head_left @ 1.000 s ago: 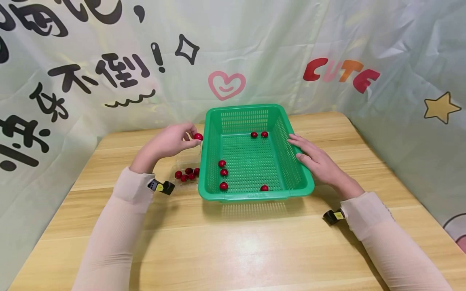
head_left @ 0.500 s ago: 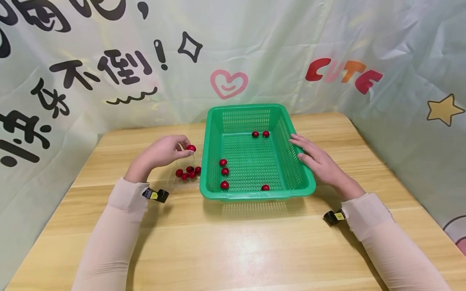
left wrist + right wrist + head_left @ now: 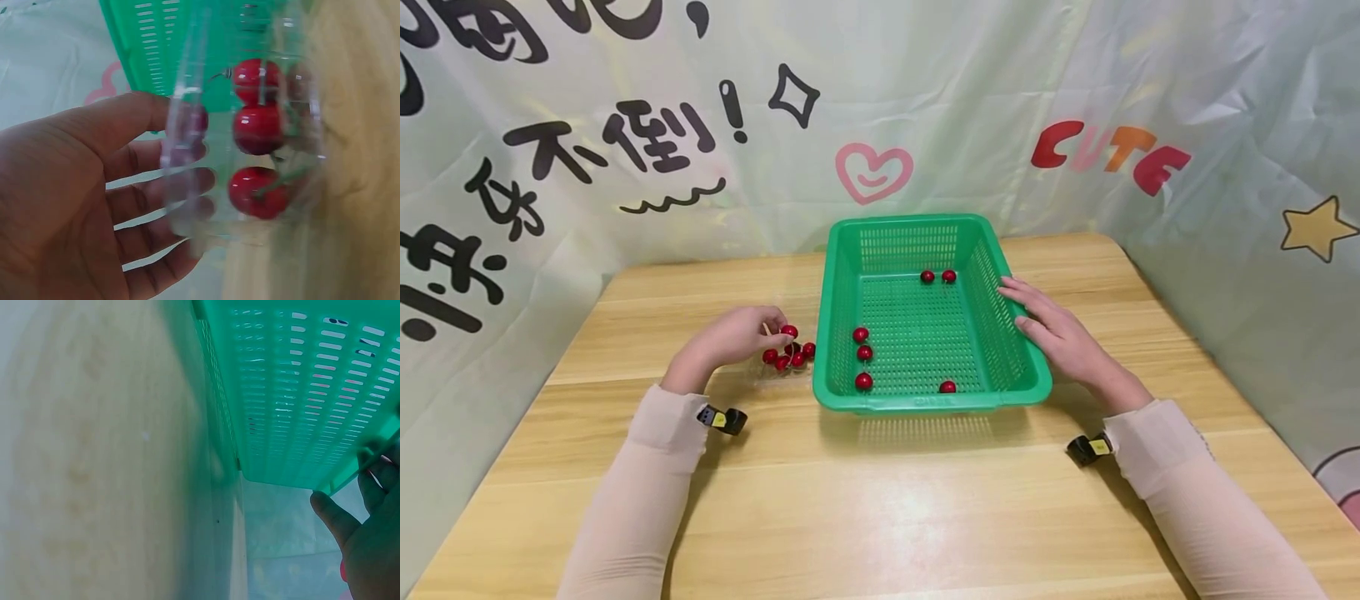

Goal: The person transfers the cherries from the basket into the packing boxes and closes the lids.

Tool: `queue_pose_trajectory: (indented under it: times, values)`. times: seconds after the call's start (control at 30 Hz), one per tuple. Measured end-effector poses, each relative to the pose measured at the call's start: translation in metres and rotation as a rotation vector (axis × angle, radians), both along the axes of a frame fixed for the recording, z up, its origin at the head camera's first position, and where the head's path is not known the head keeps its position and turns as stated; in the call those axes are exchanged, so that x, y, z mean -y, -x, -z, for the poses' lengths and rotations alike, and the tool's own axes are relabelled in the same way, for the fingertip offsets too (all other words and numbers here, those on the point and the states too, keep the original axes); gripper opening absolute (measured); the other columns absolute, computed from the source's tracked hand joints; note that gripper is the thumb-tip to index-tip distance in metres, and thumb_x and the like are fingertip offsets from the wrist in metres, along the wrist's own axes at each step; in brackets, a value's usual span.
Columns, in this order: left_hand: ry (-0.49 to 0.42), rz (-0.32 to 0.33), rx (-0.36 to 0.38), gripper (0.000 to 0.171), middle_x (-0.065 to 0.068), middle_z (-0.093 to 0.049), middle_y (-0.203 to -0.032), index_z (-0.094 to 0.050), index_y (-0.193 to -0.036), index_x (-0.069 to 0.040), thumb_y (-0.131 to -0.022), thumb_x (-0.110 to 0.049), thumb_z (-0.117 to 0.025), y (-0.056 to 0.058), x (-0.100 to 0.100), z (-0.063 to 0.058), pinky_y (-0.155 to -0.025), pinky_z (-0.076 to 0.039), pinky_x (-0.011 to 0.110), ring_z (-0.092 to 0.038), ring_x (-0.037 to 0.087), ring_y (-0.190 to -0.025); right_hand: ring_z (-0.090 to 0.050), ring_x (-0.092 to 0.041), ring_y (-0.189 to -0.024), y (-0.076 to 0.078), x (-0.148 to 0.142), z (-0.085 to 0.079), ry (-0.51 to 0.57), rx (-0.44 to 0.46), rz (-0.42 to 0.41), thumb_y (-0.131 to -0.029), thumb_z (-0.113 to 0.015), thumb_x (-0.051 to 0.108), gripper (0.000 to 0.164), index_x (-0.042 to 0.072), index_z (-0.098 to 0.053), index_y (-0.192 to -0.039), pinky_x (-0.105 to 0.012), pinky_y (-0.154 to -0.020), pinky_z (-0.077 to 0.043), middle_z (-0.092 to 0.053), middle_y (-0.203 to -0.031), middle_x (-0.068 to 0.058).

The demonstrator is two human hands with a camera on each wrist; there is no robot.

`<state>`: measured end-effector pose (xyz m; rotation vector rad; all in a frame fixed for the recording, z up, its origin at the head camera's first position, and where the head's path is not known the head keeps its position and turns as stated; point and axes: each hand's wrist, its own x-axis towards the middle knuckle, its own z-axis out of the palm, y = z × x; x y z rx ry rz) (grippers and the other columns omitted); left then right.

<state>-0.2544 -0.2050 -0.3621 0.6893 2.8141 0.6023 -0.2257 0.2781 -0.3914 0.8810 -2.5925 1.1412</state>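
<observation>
My left hand (image 3: 737,335) pinches a red cherry (image 3: 789,332) between thumb and fingers, low over a clear plastic box (image 3: 766,382). Several more cherries (image 3: 782,362) lie in that box. Up close in the left wrist view, the box's clear wall (image 3: 181,206) stands in front of the fingertips, and round cherries (image 3: 257,194) with thin stems show inside. At the right rim of the green basket (image 3: 936,403), my right hand (image 3: 1060,337) holds on, with digits on both sides of the rim in the right wrist view. Several cherries (image 3: 864,353) lie spread over the basket's floor.
Both the box and the basket stand on a wooden table (image 3: 880,508). The box sits right against the basket's left side. A printed cloth curtain (image 3: 955,108) hangs along the table's back and sides.
My left hand has moved left from beside the basket's rim, then down to the clear box, with the cherry still pinched. My right hand and the basket have stayed put.
</observation>
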Motion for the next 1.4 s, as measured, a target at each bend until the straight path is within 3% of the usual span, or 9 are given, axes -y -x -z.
queue_pose_trajectory:
  times: [0.5, 0.7, 1.23, 1.4]
  values:
    - [0.03, -0.006, 0.021, 0.019, 0.003, -0.068, -0.093, -0.069, -0.104, -0.009, -0.094, -0.025, -0.066, -0.001, 0.002, 0.007, -0.079, -0.05, 0.043, -0.063, 0.02, -0.084, -0.018, -0.021, -0.147, 0.001, 0.001, 0.0, -0.004, -0.001, -0.001, -0.104, -0.045, 0.014, 0.046, 0.01, -0.041, -0.149, -0.06, -0.111, -0.02, -0.027, -0.159, -0.004]
    - [0.049, 0.021, 0.022, 0.024, 0.004, -0.068, -0.097, -0.069, -0.108, -0.009, -0.094, -0.028, -0.065, -0.003, -0.002, 0.007, -0.083, -0.05, 0.046, -0.063, 0.023, -0.09, -0.018, -0.026, -0.147, 0.001, 0.0, 0.001, -0.006, -0.003, -0.002, -0.104, -0.044, 0.013, 0.045, 0.009, -0.041, -0.149, -0.06, -0.111, -0.019, -0.027, -0.158, -0.007]
    - [0.083, 0.08, -0.044, 0.028, 0.006, -0.068, -0.108, -0.069, -0.117, -0.008, -0.095, -0.026, -0.064, -0.006, -0.015, 0.011, -0.086, -0.05, 0.044, -0.063, 0.024, -0.095, -0.018, -0.023, -0.147, 0.0, 0.0, 0.0, 0.0, 0.008, 0.005, -0.104, -0.045, 0.016, 0.045, 0.011, -0.041, -0.149, -0.062, -0.11, -0.02, -0.027, -0.159, -0.004]
    - [0.056, 0.08, -0.021, 0.032, 0.009, -0.067, -0.108, -0.066, -0.122, -0.005, -0.097, -0.024, -0.061, -0.007, -0.014, 0.008, -0.086, -0.05, 0.046, -0.062, 0.026, -0.097, -0.018, -0.023, -0.147, 0.0, 0.0, -0.001, -0.001, 0.01, 0.008, -0.104, -0.045, 0.015, 0.045, 0.011, -0.041, -0.149, -0.063, -0.11, -0.02, -0.027, -0.159, -0.004]
